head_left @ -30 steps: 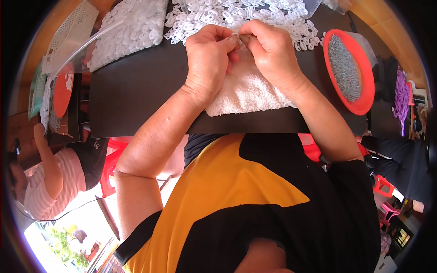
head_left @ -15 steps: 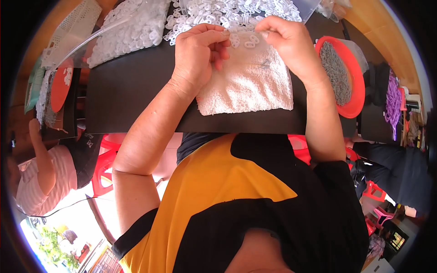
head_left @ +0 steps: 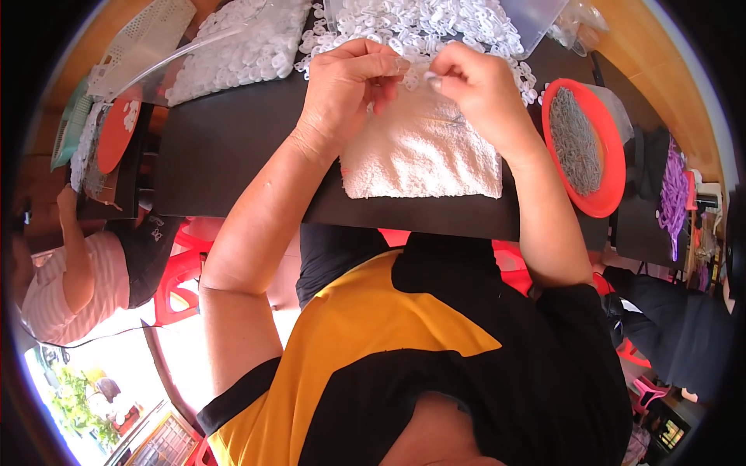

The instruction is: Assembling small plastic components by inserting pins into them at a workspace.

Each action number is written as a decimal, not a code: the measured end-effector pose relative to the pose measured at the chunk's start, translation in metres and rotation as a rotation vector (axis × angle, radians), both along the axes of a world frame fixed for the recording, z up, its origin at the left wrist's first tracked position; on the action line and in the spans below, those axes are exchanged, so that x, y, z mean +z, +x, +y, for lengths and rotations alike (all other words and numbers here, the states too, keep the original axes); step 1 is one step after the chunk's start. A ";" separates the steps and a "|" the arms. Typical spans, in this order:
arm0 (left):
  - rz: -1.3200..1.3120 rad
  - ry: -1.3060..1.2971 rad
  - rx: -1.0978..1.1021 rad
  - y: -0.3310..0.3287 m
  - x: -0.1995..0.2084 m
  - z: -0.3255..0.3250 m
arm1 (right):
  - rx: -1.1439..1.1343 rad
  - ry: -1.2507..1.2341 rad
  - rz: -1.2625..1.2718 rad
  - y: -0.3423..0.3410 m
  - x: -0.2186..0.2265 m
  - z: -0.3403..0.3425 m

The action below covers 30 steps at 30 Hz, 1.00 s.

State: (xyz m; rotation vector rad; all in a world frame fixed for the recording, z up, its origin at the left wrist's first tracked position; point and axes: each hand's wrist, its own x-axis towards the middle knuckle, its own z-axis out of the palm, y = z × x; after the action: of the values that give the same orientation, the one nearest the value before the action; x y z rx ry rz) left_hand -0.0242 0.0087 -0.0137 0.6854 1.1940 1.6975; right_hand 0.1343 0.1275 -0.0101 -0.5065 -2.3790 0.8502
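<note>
Head view. Left hand [head_left: 342, 89]: thumb and forefinger pressed together, contents too blurred to tell. Right hand [head_left: 486, 93]: fingers curled, thumb and forefinger pinching a small pale piece [head_left: 430, 76], just apart from left fingertips. Beneath both sets of fingers: pale towel [head_left: 423, 167], bearing thin slivers [head_left: 451, 120]. Just beyond fingertips: heap of white oval pieces [head_left: 435, 19]. Right of fingers: red dish [head_left: 614, 165] of grey pins [head_left: 573, 144]. Left of fingers: clear bag [head_left: 241, 62], full of white pieces.

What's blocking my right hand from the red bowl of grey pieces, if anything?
Nothing visible blocks it: only dark tabletop and a few loose white rings lie between your right hand and the red bowl of grey pieces.
</note>
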 end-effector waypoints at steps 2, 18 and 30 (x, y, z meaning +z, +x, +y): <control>0.001 -0.015 -0.008 0.001 0.002 -0.002 | 0.020 -0.479 0.123 0.001 0.012 -0.004; -0.104 0.036 0.024 0.013 0.006 -0.003 | 0.019 -0.744 0.279 -0.002 0.022 -0.018; -0.044 0.065 0.046 0.015 0.007 -0.004 | 0.017 -0.647 0.275 -0.004 0.020 -0.020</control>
State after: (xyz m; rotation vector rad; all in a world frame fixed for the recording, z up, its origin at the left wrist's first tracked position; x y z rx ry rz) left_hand -0.0091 0.0050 -0.0067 0.6607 1.1363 1.7875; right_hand 0.1303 0.1071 0.0102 -0.5666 -1.8302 1.5948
